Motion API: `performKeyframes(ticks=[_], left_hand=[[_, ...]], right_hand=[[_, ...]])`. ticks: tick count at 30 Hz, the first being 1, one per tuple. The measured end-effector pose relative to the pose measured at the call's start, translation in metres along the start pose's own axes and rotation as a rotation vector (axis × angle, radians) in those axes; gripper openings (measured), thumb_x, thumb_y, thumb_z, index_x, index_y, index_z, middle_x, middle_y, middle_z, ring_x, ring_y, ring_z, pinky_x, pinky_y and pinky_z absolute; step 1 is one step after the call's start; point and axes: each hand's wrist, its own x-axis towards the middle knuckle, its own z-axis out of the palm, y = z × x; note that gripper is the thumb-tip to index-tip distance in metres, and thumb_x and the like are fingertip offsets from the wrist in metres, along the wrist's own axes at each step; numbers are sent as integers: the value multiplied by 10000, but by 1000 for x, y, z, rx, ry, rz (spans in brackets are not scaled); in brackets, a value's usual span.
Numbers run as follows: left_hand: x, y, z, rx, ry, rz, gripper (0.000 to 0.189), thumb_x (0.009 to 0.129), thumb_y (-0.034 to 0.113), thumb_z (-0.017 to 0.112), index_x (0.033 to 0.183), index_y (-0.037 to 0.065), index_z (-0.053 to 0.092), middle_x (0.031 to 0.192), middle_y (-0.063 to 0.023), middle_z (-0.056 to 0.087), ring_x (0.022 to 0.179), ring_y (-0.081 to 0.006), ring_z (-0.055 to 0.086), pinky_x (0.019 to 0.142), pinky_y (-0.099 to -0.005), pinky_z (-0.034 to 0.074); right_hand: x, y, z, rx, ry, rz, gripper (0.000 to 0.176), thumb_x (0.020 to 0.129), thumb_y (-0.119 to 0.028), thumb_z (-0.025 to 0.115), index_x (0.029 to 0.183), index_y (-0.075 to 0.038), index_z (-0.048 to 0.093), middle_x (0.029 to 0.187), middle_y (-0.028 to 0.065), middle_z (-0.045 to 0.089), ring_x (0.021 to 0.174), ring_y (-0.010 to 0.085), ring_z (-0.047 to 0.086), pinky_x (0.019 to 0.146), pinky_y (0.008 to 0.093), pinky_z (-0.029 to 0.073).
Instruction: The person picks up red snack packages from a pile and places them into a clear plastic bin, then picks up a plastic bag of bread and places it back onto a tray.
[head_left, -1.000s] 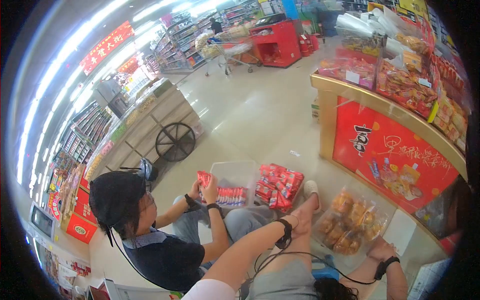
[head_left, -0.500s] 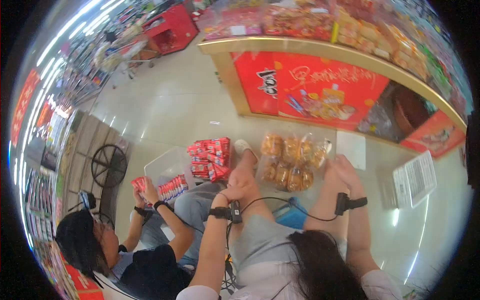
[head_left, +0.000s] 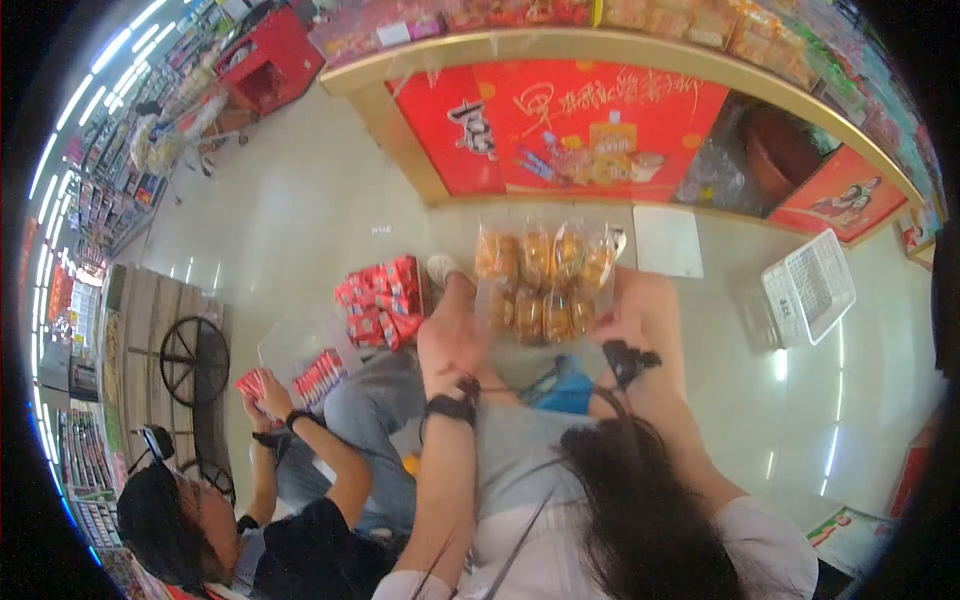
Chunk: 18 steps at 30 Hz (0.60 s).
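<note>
Two rows of round, golden-brown baked pieces in clear plastic packaging (head_left: 545,283) lie low in front of the person, between the two hands. Clock directions are taken from this packaging, with twelve toward the picture's top.

At four o'clock the right hand (head_left: 618,325) is at the packaging's lower right edge; half a second earlier it rested on the leg, farther from it. At eight o'clock the left hand (head_left: 450,345) has come closer to the packaging's left side. Both are blurred; I cannot tell whether either grip is open or closed.

A cream-coloured shoe (head_left: 447,266) sits at nine o'clock, and just past it is a pile of red packets with white and blue print (head_left: 378,305). Between eight and nine o'clock stands a clear plastic bin (head_left: 283,345) with a row of similar packets (head_left: 320,378) inside. Beyond it, a person in a black cap (head_left: 165,525) still holds red packets (head_left: 256,388) in both hands.

Toward six o'clock there is a blue object (head_left: 565,385), partly hidden. Between two and three o'clock a flat white sheet (head_left: 668,240) lies on the floor (head_left: 735,345), with a white plastic basket (head_left: 808,285) at three. At about one o'clock rises a gold-edged display stand with red panels (head_left: 600,130).
</note>
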Motion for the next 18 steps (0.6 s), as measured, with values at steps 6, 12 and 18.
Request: performKeyframes(ticks=[6, 12, 18], left_hand=[[7, 16, -28, -126, 71, 169, 400, 846, 336, 511, 1101, 28, 516, 1132, -67, 539, 1071, -217, 506, 943, -404, 367], [-16, 0, 5, -43, -144, 175, 615, 831, 413, 559, 1289, 41, 388, 1258, -87, 471, 1212, -270, 430, 1037, -477, 299], [-8, 12, -6, 94, -75, 366, 495, 802, 389, 646, 1151, 85, 470, 1027, -75, 533, 856, -195, 542, 750, -356, 472]], right_hand=[[-33, -11, 67, 142, 49, 100, 115, 761, -119, 529, 654, -105, 489, 480, -8, 374, 434, 135, 388, 462, 306, 345], [-27, 3, 70, 48, -307, 191, 157, 793, -168, 502, 649, -107, 493, 477, -30, 344, 415, 118, 345, 454, 279, 327], [-6, 14, 43, -45, 192, 157, 178, 786, -161, 548, 631, -88, 498, 545, 10, 454, 518, 147, 453, 518, 271, 374]])
